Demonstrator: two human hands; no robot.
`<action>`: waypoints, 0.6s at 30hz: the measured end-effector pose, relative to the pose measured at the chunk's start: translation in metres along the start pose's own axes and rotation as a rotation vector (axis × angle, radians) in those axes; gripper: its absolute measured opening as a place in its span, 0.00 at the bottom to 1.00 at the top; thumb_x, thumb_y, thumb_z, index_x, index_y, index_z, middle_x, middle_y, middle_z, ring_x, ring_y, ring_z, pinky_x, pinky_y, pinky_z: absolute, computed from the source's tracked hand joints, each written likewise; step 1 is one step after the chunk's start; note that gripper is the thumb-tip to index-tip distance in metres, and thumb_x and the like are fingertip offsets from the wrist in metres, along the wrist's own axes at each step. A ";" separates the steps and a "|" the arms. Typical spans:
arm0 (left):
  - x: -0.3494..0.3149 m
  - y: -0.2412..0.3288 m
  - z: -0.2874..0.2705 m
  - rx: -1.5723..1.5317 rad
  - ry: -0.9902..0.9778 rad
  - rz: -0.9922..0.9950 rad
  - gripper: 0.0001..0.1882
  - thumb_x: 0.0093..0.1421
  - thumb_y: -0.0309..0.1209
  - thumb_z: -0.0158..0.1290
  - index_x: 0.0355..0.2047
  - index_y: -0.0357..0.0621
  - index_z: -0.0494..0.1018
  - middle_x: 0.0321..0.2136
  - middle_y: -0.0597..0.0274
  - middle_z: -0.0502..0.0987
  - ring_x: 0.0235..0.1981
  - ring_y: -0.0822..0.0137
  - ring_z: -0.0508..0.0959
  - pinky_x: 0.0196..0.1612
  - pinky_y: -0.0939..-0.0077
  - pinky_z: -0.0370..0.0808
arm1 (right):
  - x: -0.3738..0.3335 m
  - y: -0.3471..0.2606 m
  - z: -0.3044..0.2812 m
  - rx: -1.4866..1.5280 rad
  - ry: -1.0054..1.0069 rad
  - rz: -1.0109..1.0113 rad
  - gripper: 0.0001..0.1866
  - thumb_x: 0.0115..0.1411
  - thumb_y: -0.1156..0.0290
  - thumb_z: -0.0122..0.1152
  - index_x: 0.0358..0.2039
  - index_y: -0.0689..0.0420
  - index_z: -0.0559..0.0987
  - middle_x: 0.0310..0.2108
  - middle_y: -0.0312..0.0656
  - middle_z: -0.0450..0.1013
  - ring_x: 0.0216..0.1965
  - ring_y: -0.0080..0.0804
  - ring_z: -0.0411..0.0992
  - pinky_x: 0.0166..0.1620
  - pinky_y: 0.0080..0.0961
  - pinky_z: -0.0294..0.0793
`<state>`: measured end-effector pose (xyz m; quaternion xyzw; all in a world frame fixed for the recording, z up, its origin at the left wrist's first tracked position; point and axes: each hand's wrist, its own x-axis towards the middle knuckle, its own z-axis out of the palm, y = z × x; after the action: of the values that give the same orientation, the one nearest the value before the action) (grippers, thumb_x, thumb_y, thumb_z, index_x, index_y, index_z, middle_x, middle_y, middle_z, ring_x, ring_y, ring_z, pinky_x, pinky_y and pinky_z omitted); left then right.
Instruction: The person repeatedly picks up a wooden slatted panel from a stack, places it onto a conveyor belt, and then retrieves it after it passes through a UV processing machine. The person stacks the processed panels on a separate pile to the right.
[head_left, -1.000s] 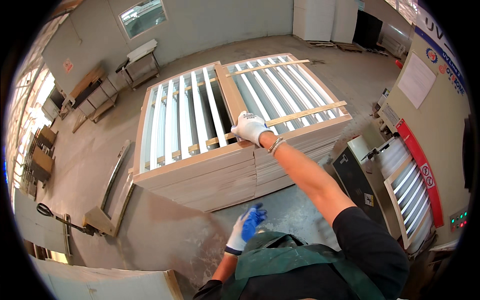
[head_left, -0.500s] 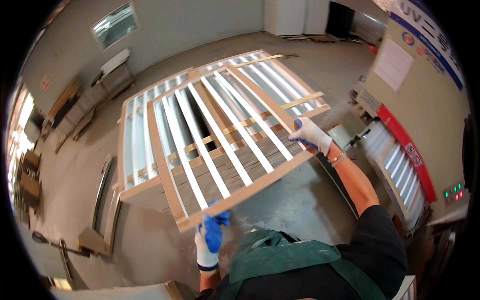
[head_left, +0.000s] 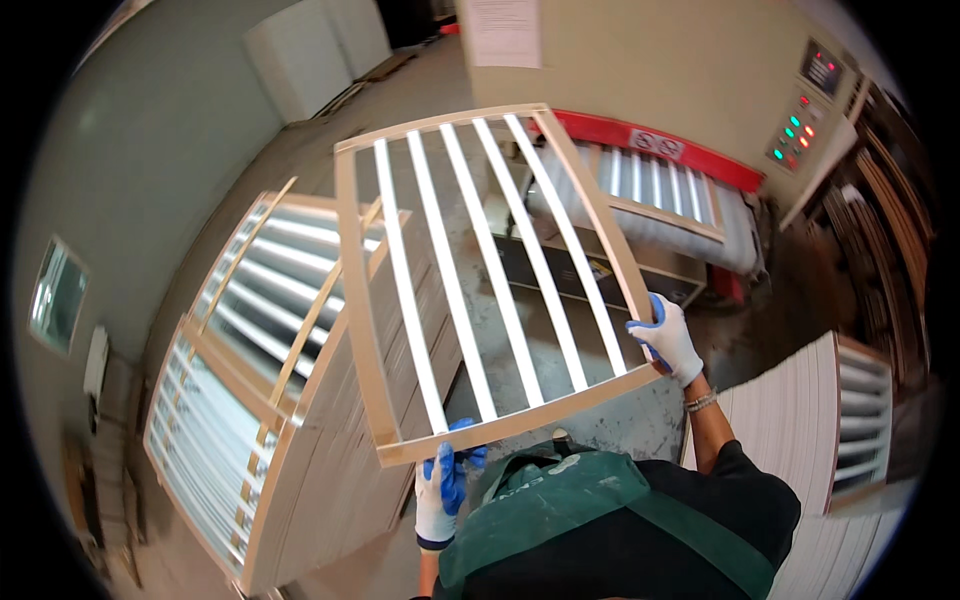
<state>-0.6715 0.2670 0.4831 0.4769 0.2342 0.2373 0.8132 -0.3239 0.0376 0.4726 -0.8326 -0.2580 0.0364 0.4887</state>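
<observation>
- White slats, tan edging: the slatted frame (head_left: 493, 262) is up in front of me, between the left stack (head_left: 350, 440) and the red-guarded machine (head_left: 690, 165).
- My left hand (head_left: 442, 488): gripping the bottom rail (head_left: 525, 416) near its left corner, blue fingers showing past the edge. Sits low, probably to take weight from below.
- My right hand (head_left: 668, 340): closed round the right side rail (head_left: 600, 222) near the bottom corner, thumb on my side, probably to stop twisting.
- Hands near both lower corners, well apart; likely evens the load. Rails look like the firmer hold than thin slats.
- Frame overlaps the left stack in view; can't tell if they touch.
- Thin wood strips (head_left: 318, 312) lie across the left stack's slats, perhaps as spacers.
- Another slatted panel (head_left: 665, 190) lies flat under the red guard; a pale stack (head_left: 770, 430) stands beside my right arm.
</observation>
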 end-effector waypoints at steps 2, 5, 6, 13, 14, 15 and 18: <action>0.027 -0.006 0.024 0.040 -0.095 -0.088 0.26 0.72 0.42 0.48 0.55 0.28 0.72 0.38 0.53 0.81 0.38 0.67 0.79 0.44 0.74 0.75 | -0.027 0.041 -0.029 0.051 0.108 0.087 0.27 0.46 0.71 0.73 0.47 0.66 0.78 0.37 0.50 0.80 0.39 0.34 0.80 0.45 0.31 0.78; 0.060 -0.032 0.043 0.081 -0.254 -0.179 0.24 0.73 0.41 0.48 0.55 0.29 0.72 0.38 0.54 0.81 0.38 0.68 0.79 0.44 0.77 0.75 | -0.071 0.080 -0.058 -0.054 0.265 0.237 0.28 0.46 0.70 0.73 0.48 0.66 0.78 0.37 0.50 0.81 0.40 0.34 0.80 0.46 0.31 0.78; 0.068 -0.042 0.049 0.073 -0.289 -0.220 0.24 0.73 0.41 0.47 0.55 0.29 0.72 0.38 0.54 0.81 0.37 0.68 0.79 0.44 0.76 0.76 | -0.084 0.091 -0.065 -0.030 0.297 0.286 0.29 0.45 0.69 0.73 0.48 0.66 0.78 0.37 0.51 0.80 0.39 0.36 0.80 0.45 0.32 0.78; 0.104 -0.123 0.061 0.038 -0.485 -0.456 0.26 0.75 0.44 0.44 0.55 0.29 0.72 0.38 0.55 0.80 0.38 0.68 0.78 0.45 0.74 0.75 | -0.143 0.119 -0.094 -0.127 0.405 0.493 0.23 0.45 0.71 0.73 0.43 0.64 0.79 0.35 0.48 0.80 0.37 0.41 0.79 0.44 0.34 0.79; 0.106 -0.133 0.060 0.045 -0.491 -0.475 0.27 0.75 0.45 0.44 0.56 0.29 0.71 0.38 0.55 0.80 0.38 0.68 0.78 0.45 0.74 0.75 | -0.145 0.118 -0.095 -0.117 0.396 0.522 0.23 0.45 0.70 0.73 0.43 0.64 0.79 0.34 0.49 0.80 0.36 0.42 0.79 0.43 0.35 0.79; 0.109 -0.143 0.059 0.052 -0.493 -0.493 0.27 0.75 0.45 0.43 0.56 0.29 0.71 0.38 0.54 0.81 0.38 0.68 0.79 0.45 0.75 0.75 | -0.144 0.117 -0.097 -0.105 0.385 0.549 0.23 0.46 0.70 0.73 0.42 0.64 0.79 0.34 0.50 0.80 0.35 0.43 0.79 0.41 0.36 0.79; 0.119 -0.162 0.062 0.012 -0.501 -0.521 0.28 0.75 0.46 0.42 0.56 0.29 0.71 0.39 0.54 0.81 0.38 0.68 0.79 0.45 0.76 0.75 | -0.143 0.147 -0.101 -0.146 0.383 0.527 0.22 0.46 0.69 0.73 0.41 0.64 0.78 0.33 0.51 0.80 0.35 0.43 0.79 0.39 0.37 0.79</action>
<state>-0.5151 0.2278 0.3479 0.4494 0.1428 -0.1036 0.8757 -0.3585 -0.1662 0.3755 -0.8952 0.0608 -0.0142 0.4413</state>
